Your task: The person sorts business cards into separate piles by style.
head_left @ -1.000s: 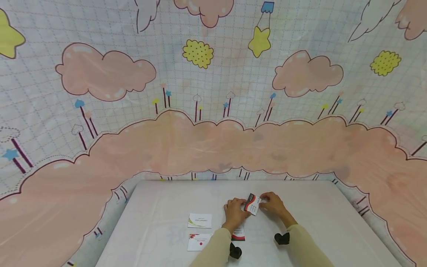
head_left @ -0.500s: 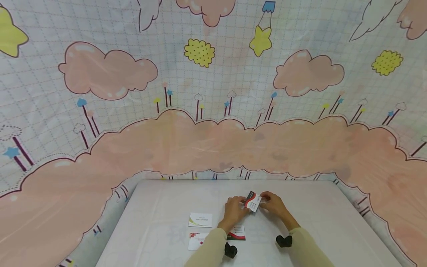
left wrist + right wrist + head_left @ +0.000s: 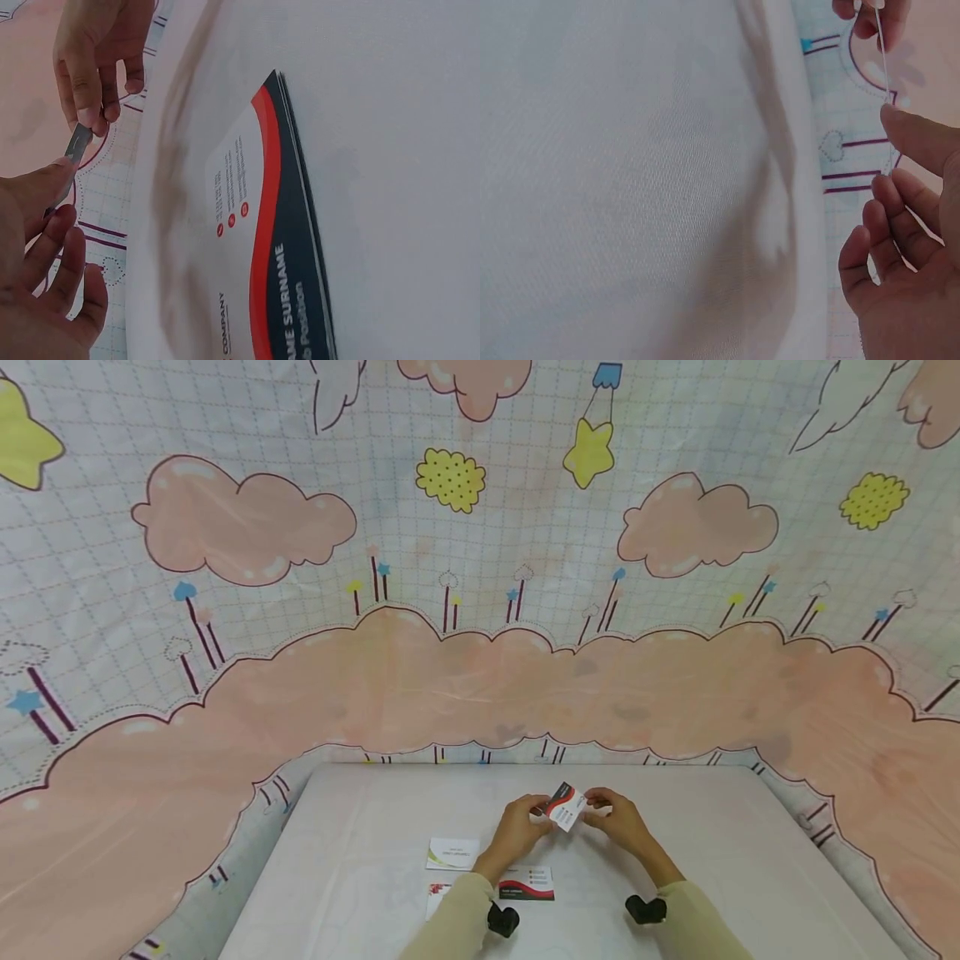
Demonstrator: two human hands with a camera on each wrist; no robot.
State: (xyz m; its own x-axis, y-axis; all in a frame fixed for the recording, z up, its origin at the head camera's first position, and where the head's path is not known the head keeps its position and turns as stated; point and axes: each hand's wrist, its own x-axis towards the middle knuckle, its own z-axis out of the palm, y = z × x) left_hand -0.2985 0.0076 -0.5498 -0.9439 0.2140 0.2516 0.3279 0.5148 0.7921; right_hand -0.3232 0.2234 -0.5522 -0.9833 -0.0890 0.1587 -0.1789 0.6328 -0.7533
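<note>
In the head view, a white, red and black business card (image 3: 565, 807) is held tilted above the table between both hands. My left hand (image 3: 516, 831) pinches its left side, and my right hand (image 3: 624, 825) pinches the right side with thumb and fingertips. Seen from the right wrist, the card shows as a thin edge, with the right thumb (image 3: 919, 142) against it. Beneath the left wrist lies a small stack of matching business cards (image 3: 527, 884); in the left wrist view the stack's layered edge and red wave print show.
Left of the stack lie a white card with a green curve (image 3: 453, 853) and a card with a red print (image 3: 437, 897), partly hidden by the left sleeve (image 3: 450, 920). The white table (image 3: 360, 810) ends at a patterned cloth backdrop (image 3: 480, 693).
The held card has risen slightly and turned a little. My left forearm has shifted left, uncovering more of the stack and covering more of the red-printed card.
</note>
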